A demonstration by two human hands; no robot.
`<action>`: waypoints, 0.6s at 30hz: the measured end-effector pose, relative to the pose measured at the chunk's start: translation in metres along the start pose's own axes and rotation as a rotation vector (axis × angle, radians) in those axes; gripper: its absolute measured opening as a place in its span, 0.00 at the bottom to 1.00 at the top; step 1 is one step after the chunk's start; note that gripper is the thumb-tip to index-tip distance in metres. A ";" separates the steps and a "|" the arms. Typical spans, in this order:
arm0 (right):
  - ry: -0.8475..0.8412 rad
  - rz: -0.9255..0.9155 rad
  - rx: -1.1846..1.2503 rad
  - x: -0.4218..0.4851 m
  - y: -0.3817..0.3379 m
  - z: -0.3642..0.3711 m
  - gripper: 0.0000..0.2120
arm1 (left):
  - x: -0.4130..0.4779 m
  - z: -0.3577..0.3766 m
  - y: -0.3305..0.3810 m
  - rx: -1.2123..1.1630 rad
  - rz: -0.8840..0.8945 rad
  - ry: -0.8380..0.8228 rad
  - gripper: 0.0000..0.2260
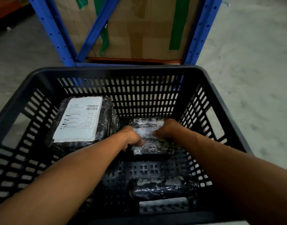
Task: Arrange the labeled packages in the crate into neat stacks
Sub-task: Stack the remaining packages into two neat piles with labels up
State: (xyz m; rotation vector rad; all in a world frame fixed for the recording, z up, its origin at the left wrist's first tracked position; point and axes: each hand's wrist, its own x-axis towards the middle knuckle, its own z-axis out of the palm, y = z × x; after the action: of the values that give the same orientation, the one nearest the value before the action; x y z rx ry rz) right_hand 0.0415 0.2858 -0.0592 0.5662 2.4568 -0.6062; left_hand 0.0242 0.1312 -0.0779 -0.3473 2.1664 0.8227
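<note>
A dark slotted plastic crate (116,71) fills the lower view. At its back left stands a stack of black wrapped packages (94,125), the top one showing a white label with barcodes. A smaller black wrapped package (153,146) lies at the back right of the crate floor; my left hand (131,138) grips its left edge and my right hand (168,129) grips its top right, fingers curled over the blurred label. A third wrapped package (162,187) lies near the front wall of the crate.
Behind the crate stands a blue metal rack (55,33) with a diagonal brace, holding large cardboard boxes (139,30) marked with green tape. Grey concrete floor (253,54) lies to the right and left.
</note>
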 end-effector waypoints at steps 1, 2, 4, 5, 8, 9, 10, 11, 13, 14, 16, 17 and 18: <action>-0.069 -0.013 0.058 -0.001 -0.001 0.004 0.30 | -0.003 -0.002 -0.002 -0.029 -0.019 -0.017 0.27; -0.124 -0.010 0.121 -0.003 -0.002 0.007 0.29 | -0.007 -0.003 -0.003 -0.034 -0.023 -0.013 0.29; -0.171 0.047 0.288 -0.006 -0.002 0.010 0.27 | -0.013 -0.003 -0.001 -0.016 0.006 0.023 0.32; -0.159 0.079 0.387 -0.006 -0.001 0.008 0.25 | -0.015 -0.003 0.001 -0.009 0.035 0.043 0.32; -0.056 0.113 0.610 -0.009 0.000 -0.008 0.26 | -0.027 -0.010 0.016 -0.050 0.129 0.093 0.32; -0.027 0.121 0.630 -0.010 -0.001 -0.014 0.31 | -0.034 -0.014 0.022 -0.035 0.167 0.122 0.32; -0.006 0.119 0.624 -0.015 -0.002 -0.022 0.35 | -0.041 -0.019 0.027 -0.014 0.200 0.152 0.32; -0.001 0.107 0.624 -0.023 -0.003 -0.030 0.36 | -0.047 -0.025 0.031 0.007 0.232 0.182 0.30; -0.071 0.070 0.688 -0.037 -0.002 -0.046 0.34 | -0.060 -0.042 0.035 -0.019 0.270 0.228 0.23; -0.103 0.027 0.701 -0.045 0.000 -0.054 0.33 | -0.065 -0.052 0.035 -0.082 0.278 0.230 0.21; -0.091 -0.106 0.677 -0.059 0.003 -0.070 0.28 | -0.076 -0.072 0.032 -0.252 0.286 0.191 0.18; -0.064 -0.183 0.691 -0.066 0.003 -0.075 0.27 | -0.083 -0.083 0.030 -0.379 0.297 0.143 0.16; -0.031 -0.261 0.703 -0.071 0.000 -0.078 0.28 | -0.088 -0.093 0.028 -0.554 0.319 0.091 0.11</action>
State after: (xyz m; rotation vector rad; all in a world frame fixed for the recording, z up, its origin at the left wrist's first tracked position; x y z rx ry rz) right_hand 0.0649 0.3085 0.0418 0.4811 2.2622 -1.5958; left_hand 0.0156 0.0890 0.0464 -0.3180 2.0726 1.6225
